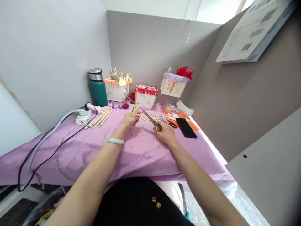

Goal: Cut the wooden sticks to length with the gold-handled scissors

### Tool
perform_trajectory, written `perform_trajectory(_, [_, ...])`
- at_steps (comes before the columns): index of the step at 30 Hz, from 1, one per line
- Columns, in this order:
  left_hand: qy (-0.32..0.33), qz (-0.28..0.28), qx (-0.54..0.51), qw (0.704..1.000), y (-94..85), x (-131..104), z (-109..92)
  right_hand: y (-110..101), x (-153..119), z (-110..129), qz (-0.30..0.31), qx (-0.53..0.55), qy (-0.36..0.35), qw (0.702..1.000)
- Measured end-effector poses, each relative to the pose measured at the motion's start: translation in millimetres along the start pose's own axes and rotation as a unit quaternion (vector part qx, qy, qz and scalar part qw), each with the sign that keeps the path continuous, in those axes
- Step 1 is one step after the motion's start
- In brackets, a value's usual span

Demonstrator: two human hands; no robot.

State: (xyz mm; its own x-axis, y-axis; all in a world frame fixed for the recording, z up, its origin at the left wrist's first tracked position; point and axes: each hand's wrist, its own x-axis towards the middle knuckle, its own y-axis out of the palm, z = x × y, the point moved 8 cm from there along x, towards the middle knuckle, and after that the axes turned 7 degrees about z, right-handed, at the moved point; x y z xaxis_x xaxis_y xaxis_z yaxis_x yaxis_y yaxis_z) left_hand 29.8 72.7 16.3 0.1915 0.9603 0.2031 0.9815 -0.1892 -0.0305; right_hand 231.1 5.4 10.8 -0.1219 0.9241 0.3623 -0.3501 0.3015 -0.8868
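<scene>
Wrapped around a small bundle of wooden sticks [135, 110], my left hand [129, 121] is closed above the pink-purple cloth, a pale green bangle on its wrist. My right hand [166, 132] grips gold-handled scissors [150, 118], whose blades point up and left toward the bundle. The blade tips are near the sticks; whether they touch I cannot tell. Loose cut sticks [152, 116] lie behind and between both hands. Longer flat sticks [101, 118] rest on the cloth left of my left hand.
A green bottle [98, 91], a stick-filled box [115, 91] and a red-fringed box [145, 97] stand at the back. A power strip [83, 116] with trailing cables is at left. Right of my hands lie a black phone [186, 127] and dark-handled scissors [172, 125]. Grey partitions enclose the table.
</scene>
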Motion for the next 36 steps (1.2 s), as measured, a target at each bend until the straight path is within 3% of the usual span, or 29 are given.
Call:
perform_trajectory(7, [-0.003, 0.0, 0.005, 1.0, 0.1, 3.7, 5.0, -1.2, 3.5, -24.6, -0.021, -0.035, 0.098, 0.994])
perform_trajectory(10, [-0.012, -0.028, 0.026, 0.999, -5.0, 3.3, 5.5, -4.2, 3.6, -20.6, -0.039, -0.009, 0.066, 0.997])
perform_trajectory(15, [-0.018, -0.026, 0.027, 0.999, -4.5, 0.2, 1.6, -4.1, 1.2, -0.6, -0.051, 0.006, -0.009, 0.999])
perform_trajectory(20, [-0.016, -0.011, 0.024, 1.0, 0.3, -2.2, -1.9, 0.0, 1.5, -5.0, -0.034, -0.022, 0.015, 0.999])
perform_trajectory(26, [-0.02, -0.035, 0.017, 0.999, -2.5, -0.7, 1.9, 1.3, 0.5, 1.4, -0.029, -0.009, -0.028, 0.999])
perform_trajectory(32, [0.005, 0.013, -0.023, 1.0, 5.3, -0.8, -2.5, 0.2, 1.2, -3.9, -0.03, -0.012, 0.005, 0.999])
perform_trajectory(36, [-0.011, 0.012, -0.026, 1.0, 5.8, -3.8, -4.8, -0.2, 0.9, -3.5, -0.025, -0.014, 0.004, 1.0])
